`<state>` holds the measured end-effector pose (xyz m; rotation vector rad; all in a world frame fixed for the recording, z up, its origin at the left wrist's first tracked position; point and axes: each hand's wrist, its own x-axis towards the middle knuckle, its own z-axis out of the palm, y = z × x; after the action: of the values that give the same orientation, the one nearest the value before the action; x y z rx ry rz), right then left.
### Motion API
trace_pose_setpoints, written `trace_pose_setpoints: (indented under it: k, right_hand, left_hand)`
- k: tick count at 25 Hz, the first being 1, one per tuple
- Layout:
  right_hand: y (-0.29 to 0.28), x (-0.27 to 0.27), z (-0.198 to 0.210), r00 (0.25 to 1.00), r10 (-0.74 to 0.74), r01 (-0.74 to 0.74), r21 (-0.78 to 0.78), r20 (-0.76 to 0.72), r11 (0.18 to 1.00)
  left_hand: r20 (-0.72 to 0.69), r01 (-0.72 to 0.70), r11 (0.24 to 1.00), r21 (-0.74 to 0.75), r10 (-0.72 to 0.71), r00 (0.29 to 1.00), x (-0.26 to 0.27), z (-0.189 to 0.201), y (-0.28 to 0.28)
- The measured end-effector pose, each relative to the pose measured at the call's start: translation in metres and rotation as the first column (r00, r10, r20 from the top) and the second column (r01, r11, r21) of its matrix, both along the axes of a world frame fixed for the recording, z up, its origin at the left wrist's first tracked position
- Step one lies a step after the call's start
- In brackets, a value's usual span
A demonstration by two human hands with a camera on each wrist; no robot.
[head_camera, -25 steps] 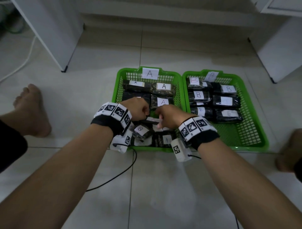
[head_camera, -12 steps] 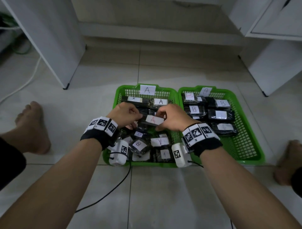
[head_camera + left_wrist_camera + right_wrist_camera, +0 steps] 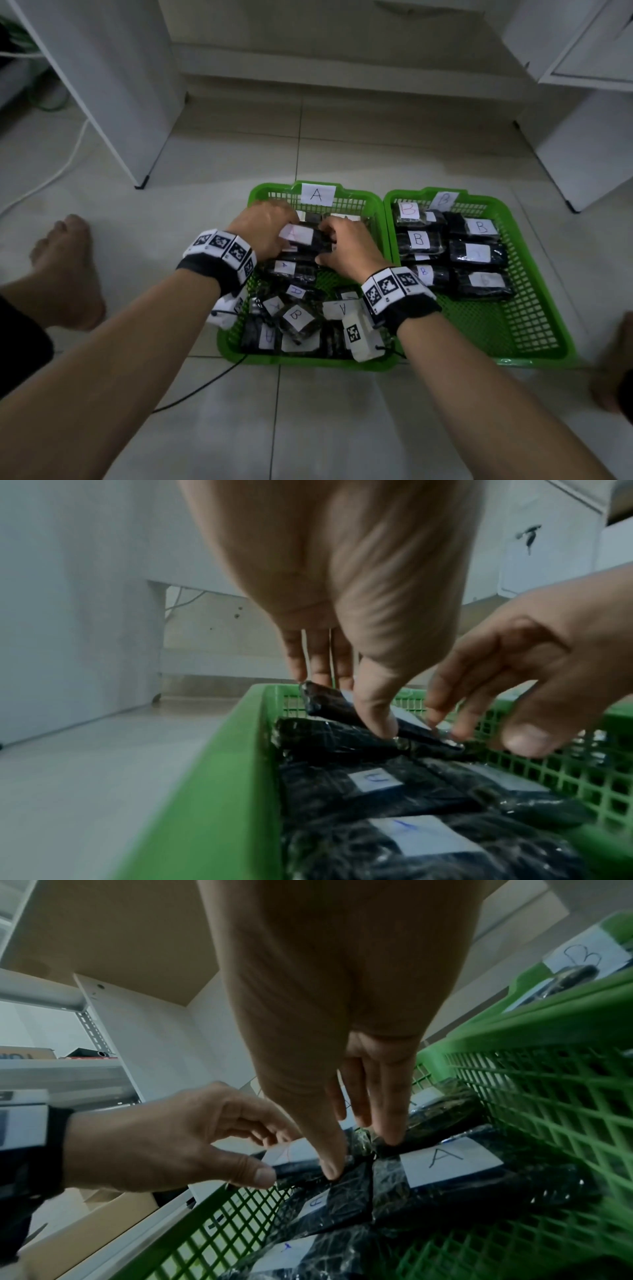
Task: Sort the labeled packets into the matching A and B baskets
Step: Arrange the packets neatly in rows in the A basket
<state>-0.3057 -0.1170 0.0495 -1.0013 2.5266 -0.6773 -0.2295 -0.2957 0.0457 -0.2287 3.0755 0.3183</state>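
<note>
An indoor room, likely a home or storeroom, was indicated. A pale tiled floor was seen, with white cabinet panels standing on it. Metal shelving was shown holding a cardboard box. A white cable was laid across the tiles.

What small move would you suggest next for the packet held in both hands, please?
Probably lower the A-labelled packet flat onto the stacked packets and let go: the left hand and right hand hold it tilted, low inside the A basket, where it belongs.
</note>
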Motion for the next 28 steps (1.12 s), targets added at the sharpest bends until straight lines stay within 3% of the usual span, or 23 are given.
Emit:
trace_pose_setpoints:
  k: [4, 7, 10, 14, 16, 18, 21, 22, 24, 26, 28]
  right_hand:
    - [0.011, -0.008, -0.004, 0.998, 0.012, -0.021, 0.160, 0.054, 0.987]
    - [0.019, -0.009, -0.003, 0.976, 0.054, -0.121, 0.324, 0.210, 0.938]
    - [0.025, 0.000, 0.000, 0.939, 0.157, -0.292, 0.463, 0.307, 0.837]
    - [0.027, 0.008, -0.007, 0.929, 0.238, -0.360, 0.535, 0.285, 0.765]
    - [0.031, 0.006, -0.007, 0.934, 0.255, -0.351, 0.500, 0.251, 0.792]
    - [0.037, 0.002, -0.006, 0.937, 0.213, -0.313, 0.400, 0.275, 0.861]
    - [0.050, -0.005, 0.003, 0.912, 0.103, -0.192, 0.191, 0.398, 0.963]
    - [0.054, -0.007, 0.007, 0.902, 0.084, -0.158, 0.143, 0.424, 0.977]
    - [0.062, -0.010, 0.013, 0.892, 0.026, -0.047, 0.035, 0.451, 0.998]
    - [0.066, -0.012, 0.014, 0.859, -0.073, 0.156, -0.124, 0.506, 0.980]
    - [0.066, -0.014, 0.010, 0.823, -0.182, 0.364, -0.254, 0.538, 0.896]
  left_hand:
    - [0.118, -0.078, 0.988, -0.136, 0.095, 0.988, -0.003, 0.001, -0.009]
    - [0.160, -0.063, 0.976, -0.209, 0.098, 0.982, -0.007, 0.000, -0.002]
    - [0.206, -0.051, 0.983, -0.178, 0.088, 0.975, -0.008, -0.001, 0.005]
    - [0.184, -0.028, 0.992, -0.126, 0.051, 0.982, -0.004, -0.003, 0.019]
    - [0.102, -0.017, 1.000, 0.007, 0.016, 0.995, -0.002, -0.001, 0.031]
    - [0.079, -0.013, 0.973, 0.230, -0.005, 0.997, 0.003, 0.004, 0.045]
    - [0.218, -0.111, 0.804, 0.584, -0.024, 0.976, 0.010, 0.015, 0.061]
    - [0.250, -0.152, 0.740, 0.655, -0.023, 0.968, 0.012, 0.019, 0.065]
    - [0.266, -0.172, 0.697, 0.696, -0.029, 0.963, 0.014, 0.021, 0.067]
    - [0.293, -0.197, 0.648, 0.735, -0.042, 0.955, 0.017, 0.020, 0.067]
    - [0.284, -0.237, 0.543, 0.805, -0.002, 0.959, 0.016, 0.016, 0.069]
